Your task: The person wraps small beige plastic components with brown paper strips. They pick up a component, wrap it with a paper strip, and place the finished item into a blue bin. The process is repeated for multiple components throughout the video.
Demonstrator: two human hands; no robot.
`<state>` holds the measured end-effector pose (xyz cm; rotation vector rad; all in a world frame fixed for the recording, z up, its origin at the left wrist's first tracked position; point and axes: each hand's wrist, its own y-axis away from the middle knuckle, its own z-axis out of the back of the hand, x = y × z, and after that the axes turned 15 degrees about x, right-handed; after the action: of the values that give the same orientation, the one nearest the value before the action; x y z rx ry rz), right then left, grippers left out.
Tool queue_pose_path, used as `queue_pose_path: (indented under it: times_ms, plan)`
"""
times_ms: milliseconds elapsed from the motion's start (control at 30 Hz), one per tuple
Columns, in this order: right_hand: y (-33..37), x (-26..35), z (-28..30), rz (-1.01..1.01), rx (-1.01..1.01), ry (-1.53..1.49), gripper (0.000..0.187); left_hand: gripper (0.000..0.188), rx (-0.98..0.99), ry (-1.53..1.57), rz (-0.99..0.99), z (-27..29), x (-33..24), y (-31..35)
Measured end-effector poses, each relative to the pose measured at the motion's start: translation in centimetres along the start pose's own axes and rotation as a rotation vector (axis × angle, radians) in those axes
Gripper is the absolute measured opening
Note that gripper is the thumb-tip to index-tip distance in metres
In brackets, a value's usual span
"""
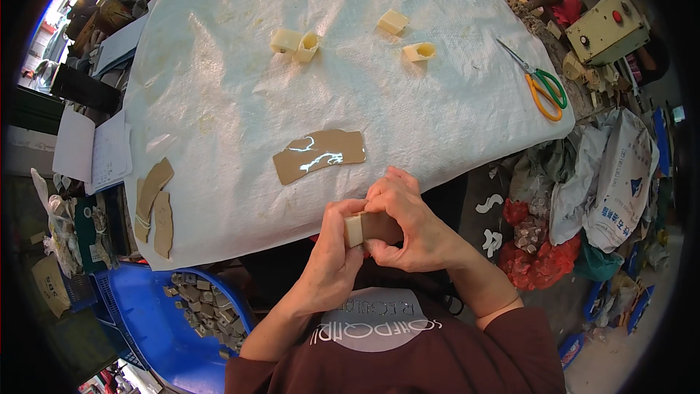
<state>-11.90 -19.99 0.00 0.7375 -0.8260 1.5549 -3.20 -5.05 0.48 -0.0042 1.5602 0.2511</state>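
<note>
At the near edge of the covered table, my left hand (329,252) is closed on a small cream block (354,230). My right hand (414,220) grips a brown sheet piece (382,228) that lies against the block's right side. Whether the two are joined I cannot tell, as fingers hide part of both. Just beyond my hands, a curved brown piece (302,165) with shiny clear streaks lies flat. Farther back are several cream hollow pieces, among them an open-ended one (420,52) and a block-like one (393,22).
A white woven sheet (240,117) covers the table. Scissors (541,87) with green and orange handles lie at the right. Brown cut-outs (162,225) rest at the left edge. Below stands a blue tub (153,314) of small grey pieces. Plastic bags (612,182) crowd the right side.
</note>
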Motion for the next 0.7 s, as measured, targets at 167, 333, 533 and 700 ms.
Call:
queue_pose_path:
  times_ms: [167,333,533,700]
  plan:
    - [0.1,-0.4,0.2,0.014,0.002,-0.016,0.043,0.056,0.025,0.316,-0.052,-0.2,0.0,0.0]
    - [-0.5,-0.1,0.8,0.020,0.022,0.063,0.053,0.073,0.027,0.039,-0.105,1.4,0.7,0.9]
    - [-2.1,1.1,-0.4,0.035,-0.005,0.176,0.049,0.086,-0.075,-0.237,-0.189,1.7,-1.1,2.1]
    - [-3.4,2.0,-1.5,0.007,-0.192,0.113,0.048,0.082,-0.340,-0.273,-0.095,3.7,-2.1,6.2]
